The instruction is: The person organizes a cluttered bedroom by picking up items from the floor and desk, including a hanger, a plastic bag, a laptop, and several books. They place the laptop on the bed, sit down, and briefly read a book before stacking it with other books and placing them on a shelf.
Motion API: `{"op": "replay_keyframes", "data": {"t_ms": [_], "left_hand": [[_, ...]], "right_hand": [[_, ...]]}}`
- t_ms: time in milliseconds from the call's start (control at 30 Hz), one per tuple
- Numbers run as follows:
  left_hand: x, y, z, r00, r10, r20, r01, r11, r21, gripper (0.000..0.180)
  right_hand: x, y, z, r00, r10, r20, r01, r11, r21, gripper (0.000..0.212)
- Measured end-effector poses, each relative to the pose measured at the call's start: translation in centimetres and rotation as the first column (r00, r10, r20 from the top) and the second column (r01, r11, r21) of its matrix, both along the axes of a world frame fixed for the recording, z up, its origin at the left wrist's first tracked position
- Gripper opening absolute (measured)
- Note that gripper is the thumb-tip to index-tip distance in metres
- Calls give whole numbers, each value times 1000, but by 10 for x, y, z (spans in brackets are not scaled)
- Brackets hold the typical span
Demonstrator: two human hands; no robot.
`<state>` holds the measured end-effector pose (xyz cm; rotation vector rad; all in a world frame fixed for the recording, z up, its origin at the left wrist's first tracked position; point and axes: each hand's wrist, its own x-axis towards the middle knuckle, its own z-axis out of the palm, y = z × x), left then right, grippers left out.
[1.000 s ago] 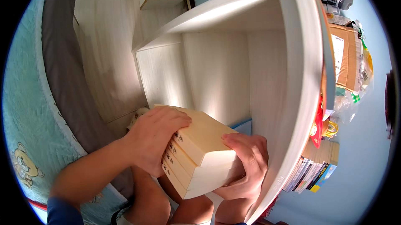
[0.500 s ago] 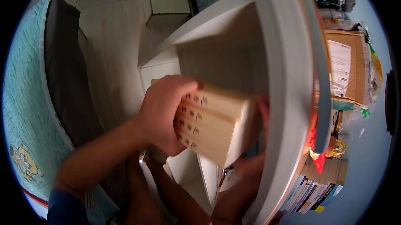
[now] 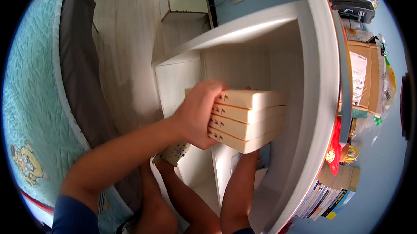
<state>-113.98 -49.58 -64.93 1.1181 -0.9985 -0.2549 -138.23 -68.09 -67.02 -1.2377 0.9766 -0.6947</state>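
Observation:
A stack of several thick cream-coloured books (image 3: 247,119), spines with dark lettering turned left, is held up in front of a white shelf compartment (image 3: 236,66). My left hand (image 3: 200,114) is closed round the spine side, thumb side up. My right hand (image 3: 251,88) is mostly hidden behind and under the stack. Only bits of its fingers show above the far top edge, and its forearm rises from below. The books sit level, one on another.
White cabinet walls (image 3: 319,103) surround the compartment. Below lie a lower shelf with some items and a spotted light cloth item (image 3: 176,152). To the right, a top surface carries a cardboard parcel (image 3: 365,73) and a row of books (image 3: 325,197). A bed with turquoise cover (image 3: 34,82) stands left.
The stack has turned and levelled, moving slightly right and up in view with my left hand. My right hand has gone from the stack's right side to behind and under it.

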Motion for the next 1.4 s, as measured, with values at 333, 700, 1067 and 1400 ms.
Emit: {"op": "replay_keyframes", "data": {"t_ms": [333,700,1067,1400], "left_hand": [[-10,-55,-24,953,-84,290,-11,951,309,105],[-7,-134,-40,963,22,267,-84,972,220,102],[15,-167,-46,942,-124,311,68,981,184,87],[1,-204,-58,972,125,199,-155,978,141,36]], "right_hand": [[9,-22,21,989,-38,-142,16,988,-153,67],[94,16,22,956,-57,-289,-36,951,-308,112],[100,-34,-6,988,136,-72,-154,902,-403,88],[143,-89,-11,999,-19,34,34,854,-518,59]]}}
